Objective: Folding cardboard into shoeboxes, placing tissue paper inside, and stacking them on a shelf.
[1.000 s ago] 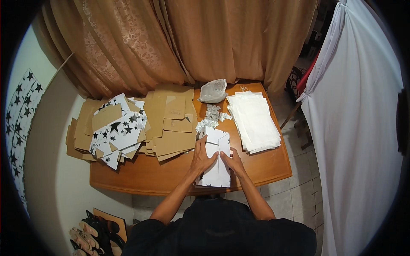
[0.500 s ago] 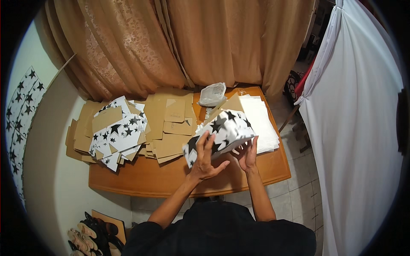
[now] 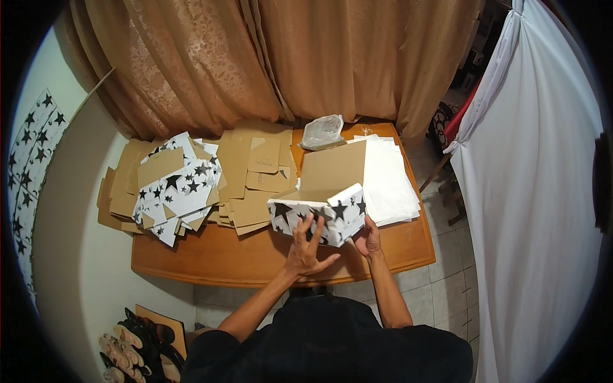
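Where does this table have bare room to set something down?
Bare table shows at left, between the cardboard pile and near edge, and right, between white sheets and right hand. Back and middle are crowded: cardboard, plastic bag, open box, sheets.

There are two hands, one star-printed box, one plastic bag (far side), one paper stack right, one table.

Bottom centre of the frame: black top, matte, with short, loose sleeves; both forearms, slender in outline, are bare, as are the left hand and right hand.
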A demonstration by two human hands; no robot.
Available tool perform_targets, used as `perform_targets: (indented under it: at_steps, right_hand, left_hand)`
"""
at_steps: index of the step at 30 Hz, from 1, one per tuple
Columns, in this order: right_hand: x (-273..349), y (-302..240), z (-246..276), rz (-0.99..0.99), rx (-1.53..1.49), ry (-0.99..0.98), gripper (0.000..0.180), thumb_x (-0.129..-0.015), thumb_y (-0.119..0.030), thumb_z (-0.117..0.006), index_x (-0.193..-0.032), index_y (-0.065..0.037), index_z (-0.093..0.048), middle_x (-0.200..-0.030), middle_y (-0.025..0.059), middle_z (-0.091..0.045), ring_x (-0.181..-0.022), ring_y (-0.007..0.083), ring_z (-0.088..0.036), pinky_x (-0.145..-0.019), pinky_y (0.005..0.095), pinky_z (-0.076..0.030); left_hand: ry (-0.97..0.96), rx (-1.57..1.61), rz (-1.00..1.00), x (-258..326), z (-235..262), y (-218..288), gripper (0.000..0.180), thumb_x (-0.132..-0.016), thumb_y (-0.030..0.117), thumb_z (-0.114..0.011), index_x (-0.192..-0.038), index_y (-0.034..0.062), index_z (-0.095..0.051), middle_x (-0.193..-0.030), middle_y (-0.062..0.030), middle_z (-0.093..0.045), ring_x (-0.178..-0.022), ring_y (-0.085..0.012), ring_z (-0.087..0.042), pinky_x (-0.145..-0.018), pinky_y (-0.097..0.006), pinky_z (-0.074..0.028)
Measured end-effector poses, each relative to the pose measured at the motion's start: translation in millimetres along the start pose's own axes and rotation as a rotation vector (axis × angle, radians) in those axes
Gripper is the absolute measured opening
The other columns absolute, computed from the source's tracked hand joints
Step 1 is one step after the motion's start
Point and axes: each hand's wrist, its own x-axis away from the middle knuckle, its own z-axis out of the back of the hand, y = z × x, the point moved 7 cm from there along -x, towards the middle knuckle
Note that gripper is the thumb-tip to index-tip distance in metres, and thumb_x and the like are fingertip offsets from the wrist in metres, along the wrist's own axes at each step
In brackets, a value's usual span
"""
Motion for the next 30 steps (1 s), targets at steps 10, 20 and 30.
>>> perform_targets:
  at_steps: [10, 20, 30]
  right_hand:
    - [-8, 3, 68, -0.083, -0.002, 0.168, 0.046, -0.102, -0.034, -0.058, -0.140, -0.010, -0.051, -0.118, 0.0046, -0.067, -0.103, 0.0208, -0.066, -0.089, 0.0387, -0.056]
    - [2, -13, 61, -0.405, 0.679, 0.448, 0.046, -0.092, -0.046, -0.067, -0.123, -0.014, -0.053, -0.061, -0.0086, -0.038, -0.048, 0.0026, -0.035, -0.038, 0.0231, -0.035]
    - [-13, 6, 85, -0.341, 0.985, 0.251, 0.065, -0.101, -0.030, -0.059, -0.157, -0.007, -0.034, -0.123, 0.0145, -0.066, -0.101, 0.0180, -0.062, -0.087, 0.0380, -0.051]
  left_hand:
    - [-0.258, 0.033, -0.006, 48, -59, -13, 0.083, -0.089, 0.041, -0.073, -0.155, 0.0070, -0.035, -0.150, -0.0194, -0.038, -0.134, -0.0364, -0.041, -0.114, -0.053, -0.035]
    - [0.049, 0.078, 0.291, 54, -44, -69, 0.068, -0.087, 0.031, -0.075, -0.142, 0.0026, -0.046, -0.137, -0.0243, -0.050, -0.126, -0.0386, -0.048, -0.106, -0.049, -0.039]
    - [-0.077, 0.406, 0.838, 89, -54, -180, 0.075, -0.094, 0.034, -0.071, -0.148, -0.0059, -0.040, -0.138, -0.0310, -0.055, -0.127, -0.0378, -0.056, -0.105, -0.042, -0.045]
